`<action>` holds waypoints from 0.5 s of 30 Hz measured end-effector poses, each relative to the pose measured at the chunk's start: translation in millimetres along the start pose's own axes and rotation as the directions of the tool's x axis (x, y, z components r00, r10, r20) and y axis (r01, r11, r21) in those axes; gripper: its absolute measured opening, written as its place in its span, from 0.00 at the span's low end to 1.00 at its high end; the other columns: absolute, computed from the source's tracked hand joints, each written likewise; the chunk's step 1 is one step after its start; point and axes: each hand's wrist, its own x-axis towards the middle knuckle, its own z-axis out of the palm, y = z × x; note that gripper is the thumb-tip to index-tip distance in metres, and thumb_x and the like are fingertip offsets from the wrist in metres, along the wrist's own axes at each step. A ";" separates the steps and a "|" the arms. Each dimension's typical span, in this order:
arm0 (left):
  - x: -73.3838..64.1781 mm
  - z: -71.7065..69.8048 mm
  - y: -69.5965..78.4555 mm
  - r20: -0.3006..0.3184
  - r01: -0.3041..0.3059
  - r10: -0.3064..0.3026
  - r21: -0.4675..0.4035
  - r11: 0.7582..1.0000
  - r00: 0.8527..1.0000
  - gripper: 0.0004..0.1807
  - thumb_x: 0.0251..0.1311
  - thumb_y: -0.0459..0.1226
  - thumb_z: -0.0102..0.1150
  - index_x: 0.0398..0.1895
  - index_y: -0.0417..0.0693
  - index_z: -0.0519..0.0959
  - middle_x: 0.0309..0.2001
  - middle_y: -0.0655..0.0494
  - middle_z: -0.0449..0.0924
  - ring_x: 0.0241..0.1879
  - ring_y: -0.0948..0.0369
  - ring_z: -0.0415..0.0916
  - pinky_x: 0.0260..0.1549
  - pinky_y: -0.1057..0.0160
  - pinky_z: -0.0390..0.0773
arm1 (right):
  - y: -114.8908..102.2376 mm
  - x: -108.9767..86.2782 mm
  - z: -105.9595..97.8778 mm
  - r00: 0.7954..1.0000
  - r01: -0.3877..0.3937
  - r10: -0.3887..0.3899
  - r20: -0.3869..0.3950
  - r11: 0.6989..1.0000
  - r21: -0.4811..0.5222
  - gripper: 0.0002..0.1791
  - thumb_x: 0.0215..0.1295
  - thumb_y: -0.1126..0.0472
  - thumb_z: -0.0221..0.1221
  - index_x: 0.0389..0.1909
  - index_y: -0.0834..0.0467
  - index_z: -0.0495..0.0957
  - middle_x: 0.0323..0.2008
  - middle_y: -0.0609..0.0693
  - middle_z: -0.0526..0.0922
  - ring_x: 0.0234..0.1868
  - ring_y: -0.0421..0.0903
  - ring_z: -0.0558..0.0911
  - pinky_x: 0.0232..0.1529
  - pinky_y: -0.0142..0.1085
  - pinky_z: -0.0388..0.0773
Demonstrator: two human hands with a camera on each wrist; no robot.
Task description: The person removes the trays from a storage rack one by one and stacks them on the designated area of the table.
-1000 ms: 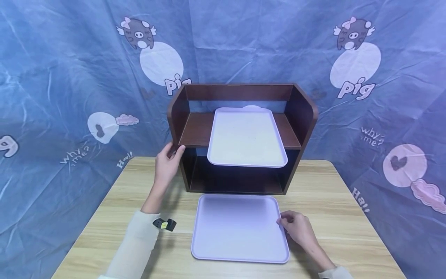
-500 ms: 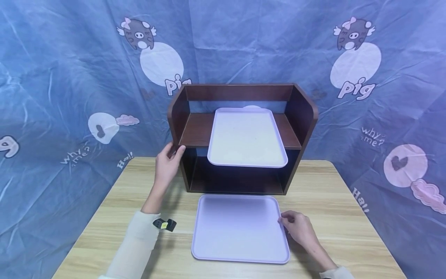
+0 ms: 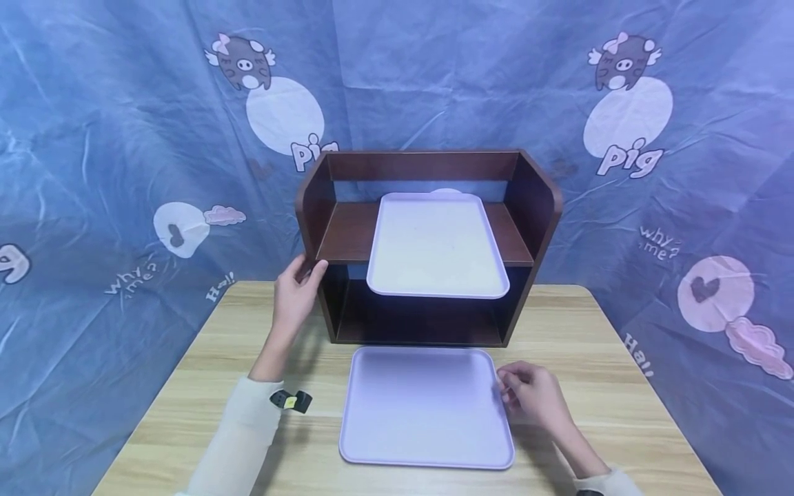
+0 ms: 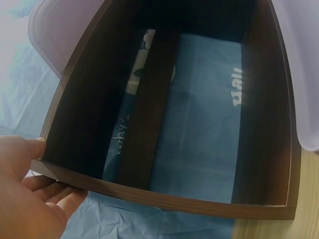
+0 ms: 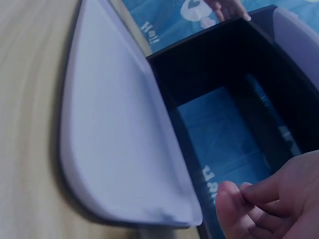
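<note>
A dark brown two-tier desktop shelf [image 3: 424,165] stands at the table's back. My left hand [image 3: 296,293] grips its left side panel near the middle board, thumb in front and fingers behind; the left wrist view shows this hold on the wooden edge [image 4: 189,202]. One pale lilac tray [image 3: 437,244] lies on the middle board, its front jutting past the edge. A second lilac tray [image 3: 428,413] lies flat on the table before the shelf. My right hand [image 3: 536,396] hovers by its right rim, fingers loosely curled, with nothing visible in them.
The light wooden table [image 3: 595,344] extends on both sides of the shelf. Behind it hangs a blue cloth [image 3: 446,69] with pig prints. The shelf's lower compartment [image 3: 422,320] opens toward the front tray.
My right hand has let go of the front tray's right rim and shifted slightly up and away. The left hand keeps its grip; both trays stay in place.
</note>
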 end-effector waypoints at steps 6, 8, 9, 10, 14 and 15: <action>-0.2 0.9 0.1 -0.002 -0.005 0.005 -0.013 1.000 1.000 0.26 0.75 0.39 0.65 0.71 0.36 0.77 0.68 0.33 0.79 0.70 0.47 0.78 0.66 0.68 0.81 | -16.7 -1.8 -2.7 1.000 0.014 -0.015 0.019 0.997 0.076 0.12 0.76 0.72 0.57 0.54 0.75 0.81 0.33 0.62 0.89 0.26 0.44 0.87 0.27 0.37 0.92; -0.3 1.2 0.4 -0.001 -0.007 0.007 -0.018 1.000 1.000 0.26 0.75 0.38 0.65 0.71 0.36 0.76 0.68 0.33 0.79 0.70 0.47 0.78 0.66 0.68 0.81 | -22.2 -1.7 -3.7 0.999 0.043 -0.045 0.022 0.995 0.092 0.13 0.75 0.73 0.57 0.54 0.74 0.82 0.35 0.64 0.89 0.27 0.43 0.87 0.28 0.37 0.92; -0.4 1.3 0.6 -0.001 -0.007 0.007 -0.020 1.000 1.000 0.26 0.75 0.38 0.65 0.71 0.36 0.76 0.68 0.33 0.79 0.70 0.47 0.78 0.67 0.68 0.81 | -24.8 -1.6 -4.2 0.998 0.060 -0.062 0.021 0.993 0.099 0.13 0.74 0.74 0.57 0.54 0.74 0.82 0.36 0.65 0.90 0.27 0.43 0.87 0.29 0.37 0.93; -0.5 1.3 0.8 0.001 -0.006 0.006 -0.021 1.000 1.000 0.26 0.75 0.38 0.65 0.71 0.36 0.76 0.68 0.33 0.79 0.70 0.47 0.77 0.67 0.68 0.81 | -27.4 -1.6 -4.7 0.997 0.076 -0.079 0.019 0.991 0.106 0.12 0.74 0.74 0.58 0.54 0.74 0.82 0.36 0.65 0.90 0.27 0.43 0.87 0.29 0.37 0.93; -0.2 1.2 0.2 -0.001 -0.003 0.003 -0.021 1.000 1.000 0.26 0.75 0.39 0.65 0.70 0.36 0.77 0.68 0.34 0.79 0.70 0.48 0.77 0.67 0.68 0.81 | -38.2 -0.7 -6.6 0.990 0.134 -0.138 0.024 0.983 0.123 0.11 0.75 0.71 0.61 0.51 0.73 0.84 0.36 0.66 0.90 0.27 0.42 0.88 0.28 0.38 0.93; 0.1 1.2 -0.2 0.000 -0.003 0.003 -0.021 1.000 1.000 0.26 0.75 0.39 0.65 0.70 0.36 0.77 0.68 0.34 0.79 0.70 0.48 0.77 0.67 0.68 0.81 | -41.0 -0.3 -6.8 0.989 0.142 -0.146 0.024 0.982 0.126 0.10 0.75 0.70 0.61 0.50 0.73 0.84 0.36 0.65 0.90 0.27 0.42 0.88 0.28 0.37 0.93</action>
